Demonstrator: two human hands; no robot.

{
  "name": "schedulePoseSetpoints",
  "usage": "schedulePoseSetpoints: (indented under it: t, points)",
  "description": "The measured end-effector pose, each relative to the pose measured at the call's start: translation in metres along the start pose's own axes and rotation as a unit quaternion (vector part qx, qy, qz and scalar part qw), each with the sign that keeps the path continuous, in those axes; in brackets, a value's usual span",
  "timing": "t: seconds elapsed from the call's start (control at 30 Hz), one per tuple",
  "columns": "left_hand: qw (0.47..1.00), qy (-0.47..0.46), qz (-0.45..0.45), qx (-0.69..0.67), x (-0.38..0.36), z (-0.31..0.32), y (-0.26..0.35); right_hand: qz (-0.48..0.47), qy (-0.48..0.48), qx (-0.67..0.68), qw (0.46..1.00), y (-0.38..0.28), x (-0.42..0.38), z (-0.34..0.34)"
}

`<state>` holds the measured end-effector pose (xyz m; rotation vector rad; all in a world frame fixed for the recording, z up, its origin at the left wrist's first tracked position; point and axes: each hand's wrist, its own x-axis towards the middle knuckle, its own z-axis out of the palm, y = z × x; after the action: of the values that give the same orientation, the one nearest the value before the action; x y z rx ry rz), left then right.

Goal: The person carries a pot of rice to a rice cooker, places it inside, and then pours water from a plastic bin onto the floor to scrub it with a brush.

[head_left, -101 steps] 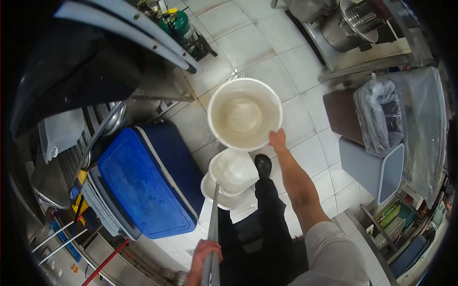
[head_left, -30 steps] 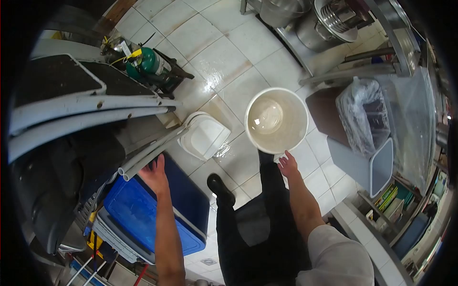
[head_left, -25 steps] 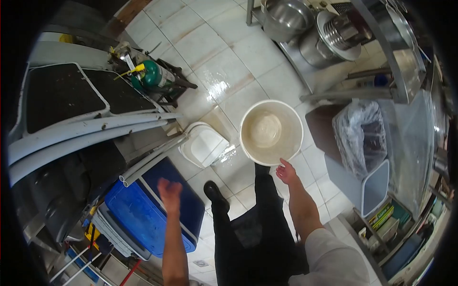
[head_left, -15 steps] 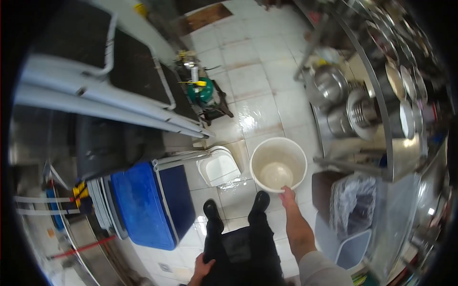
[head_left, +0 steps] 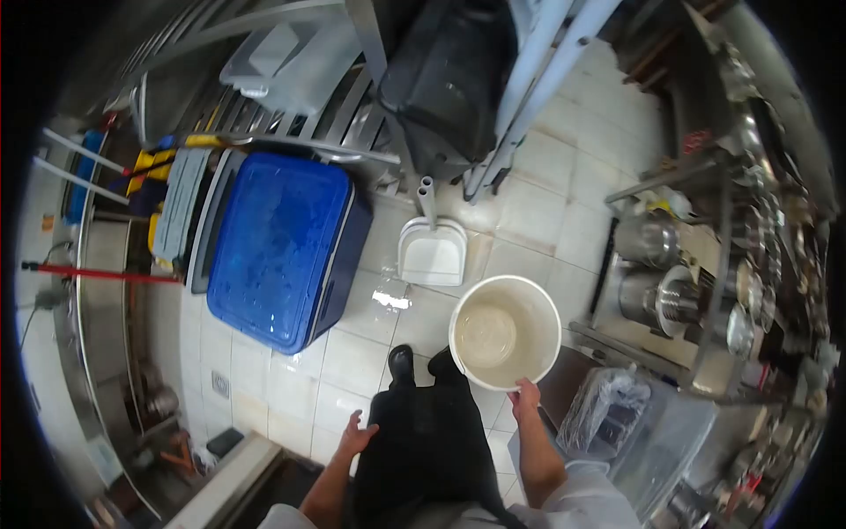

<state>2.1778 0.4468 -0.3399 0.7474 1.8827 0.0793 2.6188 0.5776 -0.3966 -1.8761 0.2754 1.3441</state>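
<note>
A large white bucket [head_left: 505, 333] stands or hangs upright at centre right, its inside showing and apparently empty. My right hand [head_left: 525, 398] grips its near rim, with the fingers closed over the edge. To the left, beside my dark trouser leg, my left hand [head_left: 358, 434] holds nothing and its fingers are apart. Just beyond the bucket a white dustpan [head_left: 433, 252] lies on the tiled floor.
A blue lidded cooler [head_left: 278, 247] stands at left. Metal shelves with pots [head_left: 648, 240] line the right side. A plastic-lined bin [head_left: 608, 410] is near my right arm. A black bin [head_left: 448, 84] and folded metal legs [head_left: 542, 79] stand ahead.
The view has turned left, bringing the whole blue cooler into sight. The bucket has moved along with my right hand, still held. My left hand has lifted off my leg and its fingers have spread.
</note>
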Motion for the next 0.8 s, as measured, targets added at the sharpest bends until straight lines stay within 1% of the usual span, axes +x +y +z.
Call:
schedulePoseSetpoints:
  t: [0.03, 0.07, 0.1, 0.13, 0.17, 0.2, 0.23, 0.3, 0.37, 0.4, 0.43, 0.47, 0.5, 0.57, 0.6, 0.63, 0.7, 0.73, 0.8]
  points:
    - [0.999, 0.017, 0.023, 0.026, -0.001, -0.001, -0.012, 0.009, -0.004, -0.001, 1.0, 0.003, -0.02, -0.022]
    - [0.999, 0.015, 0.006, 0.041, 0.004, -0.003, -0.025, 0.009, -0.009, 0.012, 1.0, 0.0, -0.036, -0.036]
    - [1.0, -0.001, 0.002, 0.031, 0.004, -0.011, -0.02, -0.003, 0.008, 0.025, 1.0, -0.012, -0.066, -0.04]
    - [0.998, -0.02, -0.008, 0.053, 0.005, -0.017, -0.013, -0.01, 0.026, 0.035, 0.999, -0.02, -0.101, -0.051]
    - [0.995, -0.03, 0.006, 0.095, 0.007, -0.021, -0.006, -0.027, 0.036, 0.066, 0.997, -0.024, -0.124, -0.061]
    - [0.99, -0.055, 0.018, 0.13, 0.012, -0.027, 0.005, -0.025, 0.047, 0.065, 0.996, -0.029, -0.141, -0.072]
    - [0.986, -0.071, 0.011, 0.153, 0.01, -0.034, 0.025, -0.02, 0.057, 0.06, 0.996, -0.036, -0.154, -0.083]
    - [0.981, -0.087, 0.038, 0.172, 0.023, -0.043, 0.056, -0.03, 0.063, 0.081, 0.994, -0.04, -0.166, -0.102]
    - [0.984, -0.077, 0.05, 0.15, 0.043, -0.051, 0.09, -0.033, 0.075, 0.115, 0.99, -0.042, -0.153, -0.11]
    - [0.991, -0.059, 0.06, 0.108, 0.057, -0.053, 0.102, -0.036, 0.068, 0.124, 0.989, -0.048, -0.147, -0.108]
    - [0.993, -0.063, 0.085, 0.055, 0.056, -0.061, 0.126, -0.043, 0.092, 0.131, 0.986, -0.058, -0.138, -0.101]
    - [0.995, -0.057, 0.061, -0.05, 0.049, -0.069, 0.145, -0.05, 0.117, 0.135, 0.983, -0.07, -0.129, -0.095]
    - [0.985, -0.053, 0.038, -0.157, 0.042, -0.072, 0.17, -0.054, 0.111, 0.142, 0.982, -0.089, -0.108, -0.088]
    - [0.984, -0.019, -0.015, -0.176, 0.035, -0.08, 0.192, -0.05, 0.074, 0.135, 0.987, -0.104, -0.068, -0.084]
    - [0.992, -0.023, -0.039, -0.115, 0.03, -0.086, 0.196, -0.035, 0.065, 0.113, 0.991, -0.117, -0.062, -0.083]
    - [0.996, -0.029, -0.057, -0.059, 0.03, -0.089, 0.206, -0.028, 0.054, 0.091, 0.994, -0.145, -0.054, -0.076]
    - [0.985, -0.049, -0.13, -0.104, 0.022, -0.092, 0.223, -0.045, 0.033, 0.112, 0.992, -0.194, -0.059, -0.053]
    - [0.984, -0.047, -0.132, -0.11, 0.015, -0.084, 0.235, -0.051, 0.014, 0.111, 0.992, -0.221, -0.052, -0.041]
    - [0.985, 0.001, -0.138, -0.102, 0.005, -0.067, 0.26, -0.061, -0.02, 0.109, 0.992, -0.274, -0.032, -0.014]
